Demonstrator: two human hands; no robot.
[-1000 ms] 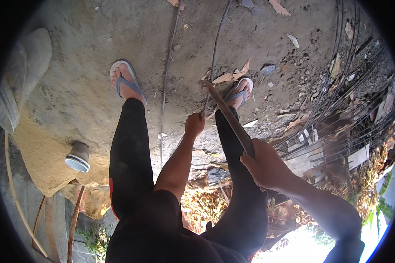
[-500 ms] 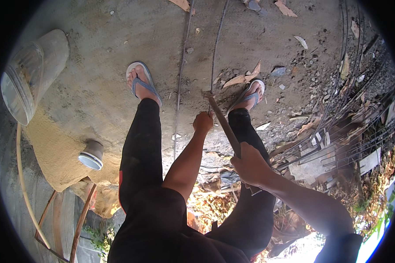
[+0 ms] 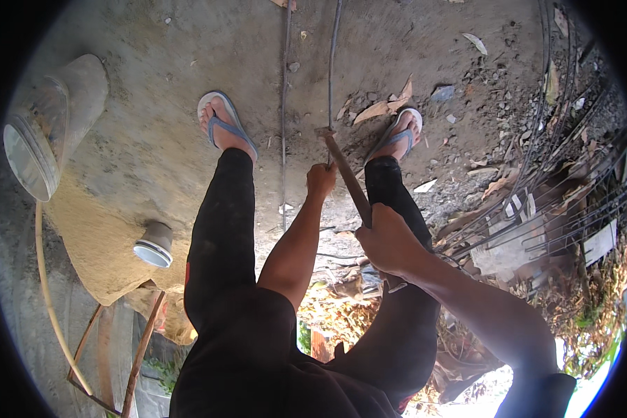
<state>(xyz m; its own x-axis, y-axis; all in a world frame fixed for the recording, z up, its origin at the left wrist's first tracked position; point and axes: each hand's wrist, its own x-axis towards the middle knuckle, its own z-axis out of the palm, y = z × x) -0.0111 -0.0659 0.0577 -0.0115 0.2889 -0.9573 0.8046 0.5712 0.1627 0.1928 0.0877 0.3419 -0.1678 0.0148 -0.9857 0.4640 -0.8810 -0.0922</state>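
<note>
My left hand (image 3: 321,180) is closed around a long dark metal rod (image 3: 332,70) that runs over the ground away from me, between my feet. In my right hand (image 3: 390,240) is a hammer (image 3: 348,177), gripped by its wooden handle and slanting forward and left. Its small head (image 3: 325,132) sits at the rod, just beyond my left fist; whether they touch I cannot tell. A second metal rod (image 3: 284,104) lies roughly parallel, left of the first. My sandalled feet stand apart on both sides of the rods.
At the left are a large translucent container (image 3: 66,115), a sand heap (image 3: 94,226) and a small bucket (image 3: 155,244) on it. Bent thin rods (image 3: 536,230) pile up at the right among scraps and dry leaves. A flat leaf (image 3: 373,111) lies beside my right foot.
The view has shifted slightly, so most things sit a little differently in the picture. Both hands keep their grips, and the hammer head stays close to the rod.
</note>
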